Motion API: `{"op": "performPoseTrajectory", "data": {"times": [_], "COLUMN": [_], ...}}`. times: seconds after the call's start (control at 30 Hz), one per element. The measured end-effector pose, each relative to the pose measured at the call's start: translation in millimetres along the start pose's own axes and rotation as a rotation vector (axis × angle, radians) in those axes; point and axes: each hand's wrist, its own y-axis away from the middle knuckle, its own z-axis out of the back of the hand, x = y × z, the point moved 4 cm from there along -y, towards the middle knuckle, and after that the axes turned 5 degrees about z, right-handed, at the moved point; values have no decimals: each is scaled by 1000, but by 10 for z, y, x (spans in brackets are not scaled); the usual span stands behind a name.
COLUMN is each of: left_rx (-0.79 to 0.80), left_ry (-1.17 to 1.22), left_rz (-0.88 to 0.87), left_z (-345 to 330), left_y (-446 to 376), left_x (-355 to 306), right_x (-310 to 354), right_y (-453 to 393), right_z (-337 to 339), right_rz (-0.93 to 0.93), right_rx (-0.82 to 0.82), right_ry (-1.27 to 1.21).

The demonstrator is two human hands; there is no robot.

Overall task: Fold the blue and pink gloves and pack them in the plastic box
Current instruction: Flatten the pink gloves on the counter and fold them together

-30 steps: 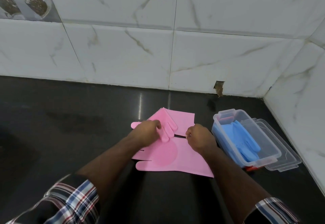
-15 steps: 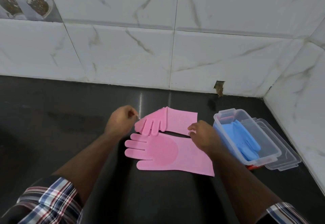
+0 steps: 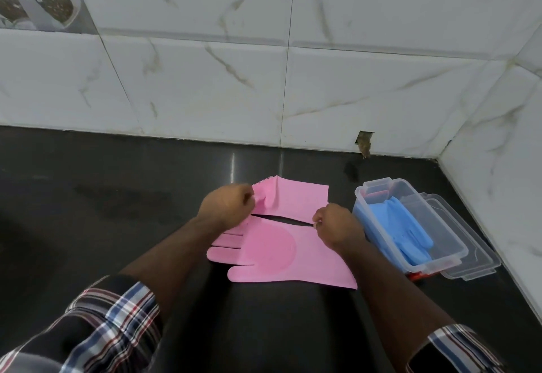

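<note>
Since half a second ago, left hand point(image 3: 227, 205) returned to grasp the farther pink silicone glove's point(image 3: 296, 198) fingers; right hand point(image 3: 334, 226) pinches its cuff. Blue silicone gloves point(image 3: 401, 226) already fill the clear plastic box point(image 3: 440, 261), frame right; both pink ones remain.

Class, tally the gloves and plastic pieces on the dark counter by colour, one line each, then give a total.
Pink rubber gloves: 2, the far one and the near one
Blue rubber gloves in the clear plastic box: at least 1
Clear plastic box: 1
Clear plastic lid: 1
Total: 5
</note>
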Motion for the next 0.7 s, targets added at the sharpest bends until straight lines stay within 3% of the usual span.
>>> {"op": "performPoseTrajectory", "data": {"times": [0.2,0.27,0.37,0.4,0.53,0.7], "left_rx": [-288,-357,-415,-364,131,104], "left_ry": [613,690,365,251,44,-88], "left_rz": [394,428,263,194,90,54], "left_z": [418,469,470,404,-60,-191], "left_y": [-350,-395,-314,-282,-141,-95], "left_x": [335,459,483,475,517,496], "right_x": [55,67,72,73,85,76], "right_y": [16,19,-19,-37,-84,-100], "right_z": [83,111,156,170,246,289], "right_rz": [0,4,0,-2,-13,-48], "right_rx": [-70,-114,-167,-177,-256,-237], "right_ry": [52,29,-40,-55,-143,-174]}}
